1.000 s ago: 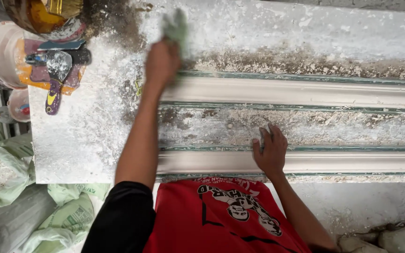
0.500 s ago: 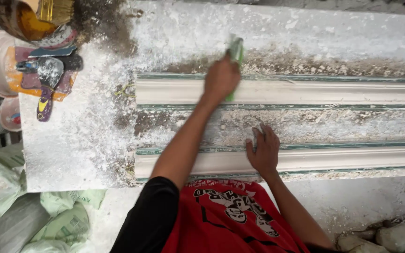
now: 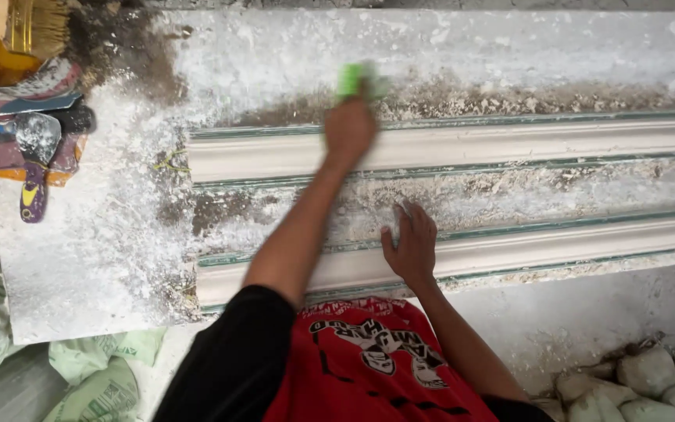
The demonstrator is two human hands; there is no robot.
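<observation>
Green pad (image 3: 359, 78) gripped in left hand (image 3: 349, 129), now at far edge of upper white moulding (image 3: 509, 141), shifted rightward along the dusty counter (image 3: 87, 258) from half a second ago: rubbing stroke mid-pass. Right hand (image 3: 410, 246) open, flat, holding nothing, braced on lower moulding (image 3: 587, 238) as before. Trowels (image 3: 37, 148) and brush (image 3: 33, 23) at left, apart.

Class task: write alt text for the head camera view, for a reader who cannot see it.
A person's left hand holds a green pad at the far plaster moulding, while the right hand rests flat by the near moulding on a dusty white table. Trowels lie at the left.
</observation>
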